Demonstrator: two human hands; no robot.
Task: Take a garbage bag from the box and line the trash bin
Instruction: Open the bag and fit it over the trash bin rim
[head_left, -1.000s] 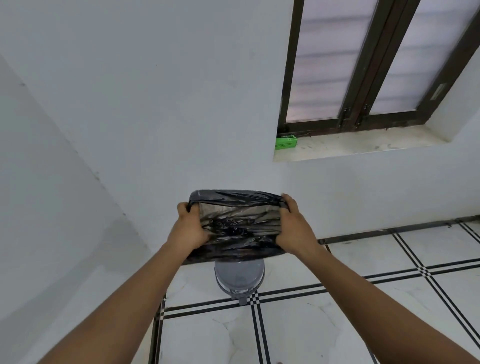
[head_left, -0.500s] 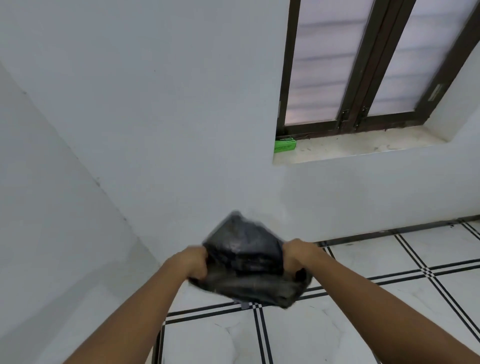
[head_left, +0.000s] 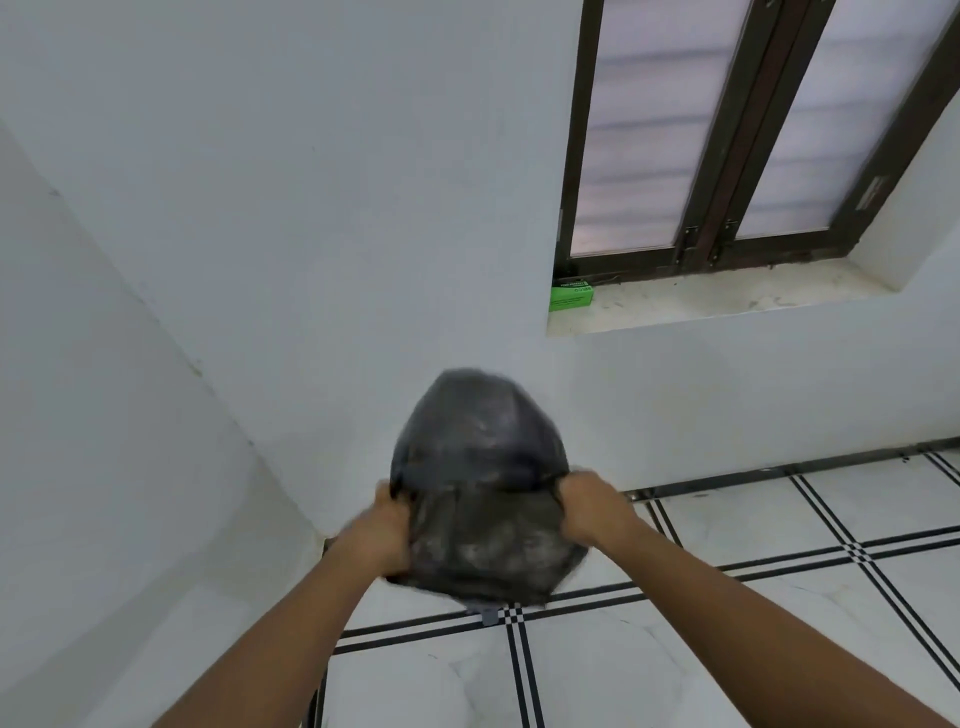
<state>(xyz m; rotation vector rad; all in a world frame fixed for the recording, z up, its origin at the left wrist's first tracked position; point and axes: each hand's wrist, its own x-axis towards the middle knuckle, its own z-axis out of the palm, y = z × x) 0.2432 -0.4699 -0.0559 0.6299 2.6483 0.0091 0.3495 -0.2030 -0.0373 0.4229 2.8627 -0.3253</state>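
At the centre of the view, a black garbage bag (head_left: 483, 488) is gripped by its rim on both sides: the left hand (head_left: 387, 525) and the right hand (head_left: 584, 506) are each closed into a fist on the plastic. Compared with a second ago, when the mouth was held flat and stretched open, the bag has been shaken and is now ballooned with air, blurred by motion. This is judged to mean it is opened out and nearly ready to be lowered. The trash bin is almost wholly hidden beneath the bag; only a small grey part (head_left: 489, 617) shows on the tiled floor (head_left: 727, 649). A wall corner stands close at left, open floor lies to the right, and the green box (head_left: 571, 296) rests on the window sill (head_left: 727, 301), well apart.
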